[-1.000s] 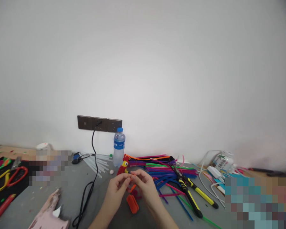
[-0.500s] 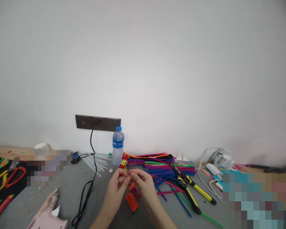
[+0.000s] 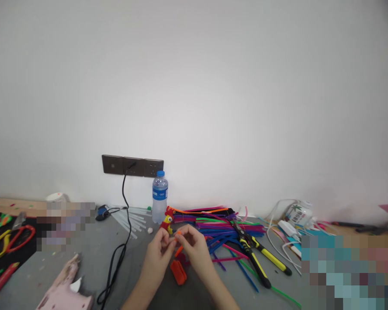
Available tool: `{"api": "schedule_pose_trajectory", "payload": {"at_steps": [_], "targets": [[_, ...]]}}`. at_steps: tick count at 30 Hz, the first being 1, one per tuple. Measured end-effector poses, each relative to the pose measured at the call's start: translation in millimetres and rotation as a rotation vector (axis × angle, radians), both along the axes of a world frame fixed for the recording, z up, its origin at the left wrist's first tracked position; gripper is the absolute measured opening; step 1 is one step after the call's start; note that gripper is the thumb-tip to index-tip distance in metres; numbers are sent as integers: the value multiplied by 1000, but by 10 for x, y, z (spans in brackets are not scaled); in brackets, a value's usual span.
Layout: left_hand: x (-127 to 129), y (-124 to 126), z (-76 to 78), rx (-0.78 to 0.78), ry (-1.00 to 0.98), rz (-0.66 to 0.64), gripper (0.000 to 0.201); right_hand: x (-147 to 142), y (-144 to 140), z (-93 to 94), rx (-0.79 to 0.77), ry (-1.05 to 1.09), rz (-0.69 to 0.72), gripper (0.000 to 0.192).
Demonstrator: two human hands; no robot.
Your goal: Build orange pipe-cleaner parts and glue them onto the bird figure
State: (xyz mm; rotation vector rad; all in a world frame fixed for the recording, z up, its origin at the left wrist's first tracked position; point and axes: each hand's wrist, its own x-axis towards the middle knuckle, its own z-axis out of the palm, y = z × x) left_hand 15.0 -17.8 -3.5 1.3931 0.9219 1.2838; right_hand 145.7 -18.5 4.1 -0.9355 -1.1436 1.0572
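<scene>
My left hand (image 3: 158, 254) and my right hand (image 3: 194, 249) meet low in the middle of the view, above the grey table. Both are closed in pinches, thumbs against bent fingers, on a short orange pipe cleaner (image 3: 179, 251); one bit of it shows at the right fingertips and a strip hangs between the hands. Just behind the left fingers is a small red and yellow chicken figure (image 3: 168, 220) with a round eye. Whether the left hand touches it, I cannot tell. Below the hands lies an orange, box-like object (image 3: 178, 272).
Bundled coloured pipe cleaners (image 3: 213, 221) lie behind, with yellow-black long-handled cutters (image 3: 257, 262) at right. A water bottle (image 3: 160, 196) stands near the wall. A black cable (image 3: 118, 249), a pink glue gun-like object (image 3: 64, 288) and scissors (image 3: 19, 237) are at left.
The hands stay almost in place. My right fingertips have lifted slightly, and an orange bit now shows at them. The chicken figure is a little more exposed.
</scene>
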Motion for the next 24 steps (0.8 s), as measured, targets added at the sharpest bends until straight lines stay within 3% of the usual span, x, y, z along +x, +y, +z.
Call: {"api": "schedule_pose_trajectory", "payload": {"at_steps": [5,10,16,24], "targets": [[8,8,-33,-39,-28,-36,38,21,-62,80,71,-129,-30,33],[10,7,-1,-74,-90,-78,41,27,-40,65,75,-119,-40,33],[36,9,52,-124,-240,-194,38,121,52,-10,-2,16,170,32],[25,11,45,-151,-227,-196,53,160,69,-47,-45,49,214,30]]}}
